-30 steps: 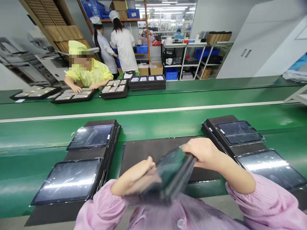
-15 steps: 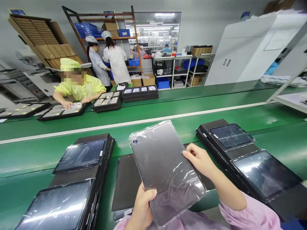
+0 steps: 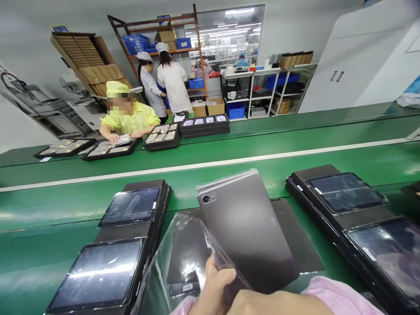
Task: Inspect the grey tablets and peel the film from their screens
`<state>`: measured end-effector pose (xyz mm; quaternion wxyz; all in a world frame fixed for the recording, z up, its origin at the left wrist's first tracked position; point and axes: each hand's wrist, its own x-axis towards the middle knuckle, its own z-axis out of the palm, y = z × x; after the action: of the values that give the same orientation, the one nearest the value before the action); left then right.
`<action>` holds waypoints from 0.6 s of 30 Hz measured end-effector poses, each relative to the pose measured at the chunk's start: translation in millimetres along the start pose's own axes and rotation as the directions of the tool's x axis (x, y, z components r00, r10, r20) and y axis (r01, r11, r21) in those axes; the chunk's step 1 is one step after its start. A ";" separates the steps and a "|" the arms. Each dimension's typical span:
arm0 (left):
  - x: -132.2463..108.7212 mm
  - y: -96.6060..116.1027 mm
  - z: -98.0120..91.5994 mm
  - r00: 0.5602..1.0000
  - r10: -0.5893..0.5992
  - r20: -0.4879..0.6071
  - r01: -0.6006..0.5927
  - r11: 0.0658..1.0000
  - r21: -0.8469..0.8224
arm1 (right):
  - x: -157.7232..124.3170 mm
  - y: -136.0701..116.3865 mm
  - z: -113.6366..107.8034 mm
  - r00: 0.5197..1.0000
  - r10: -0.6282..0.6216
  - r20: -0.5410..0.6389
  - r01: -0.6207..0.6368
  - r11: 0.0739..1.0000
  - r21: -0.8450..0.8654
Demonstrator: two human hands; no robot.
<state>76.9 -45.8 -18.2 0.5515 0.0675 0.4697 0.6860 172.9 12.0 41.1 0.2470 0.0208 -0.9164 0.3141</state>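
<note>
A dark grey tablet (image 3: 249, 227), back side up with its camera at the upper left, is tilted in front of me. My left hand (image 3: 215, 284) is closed on its lower left edge, thumb on top. A clear plastic film (image 3: 167, 258) is peeled off most of the back and folds toward the lower left. My right hand (image 3: 259, 302) crosses low over the tablet's bottom edge, closed at the film; its fingertips are hidden. Beneath lie a dark board (image 3: 295, 236) and, seen through the film, part of another tablet (image 3: 185, 287).
Stacks with dark tablets (image 3: 131, 205) stand to the left, and more tablets (image 3: 348, 192) to the right, on a green work surface (image 3: 183, 175). Across it, a person in yellow (image 3: 131, 118) handles a tray (image 3: 111, 151). Two people in white stand near a shelf (image 3: 200, 57).
The film has come off most of the tablet's back and now folds leftward. My right hand has moved from the right edge down and left. The view has turned slightly left.
</note>
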 end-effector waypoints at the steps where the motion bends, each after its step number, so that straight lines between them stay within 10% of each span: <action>1: -0.3 -1.1 -2.6 1.000 0.006 -0.018 -0.006 1.000 0.015 | -3.4 2.6 -7.4 1.000 0.000 -0.004 0.000 1.000 0.027; 5: -0.2 1.8 -9.2 0.994 0.004 -0.109 0.002 0.998 0.057 | -27.2 33.7 -46.7 0.965 0.207 -0.158 -0.189 0.974 0.121; 8: -2.8 7.4 -7.7 0.983 -0.020 -0.185 0.027 0.999 0.037 | -44.7 64.7 -60.1 0.667 0.636 -0.387 -0.595 0.768 0.236; 10: -5.3 10.4 -6.7 0.969 -0.013 -0.248 0.026 0.998 0.051 | -51.2 77.9 -53.7 0.511 0.793 -0.332 -0.726 0.605 0.327; 15: -1.8 27.4 -20.8 0.936 -0.036 -0.351 0.086 0.988 0.127 | -54.9 92.4 -22.4 0.600 0.800 -0.031 -0.636 0.500 0.588; 18: 6.4 48.3 -36.3 0.912 -0.074 -0.404 0.153 0.974 0.167 | -66.4 95.1 -31.0 0.540 0.840 -0.047 -0.571 0.407 0.713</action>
<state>18.8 -58.9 -6.1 0.4750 -0.0461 0.6392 0.6030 226.4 98.7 -22.5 0.2451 -0.3635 -0.6006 0.6686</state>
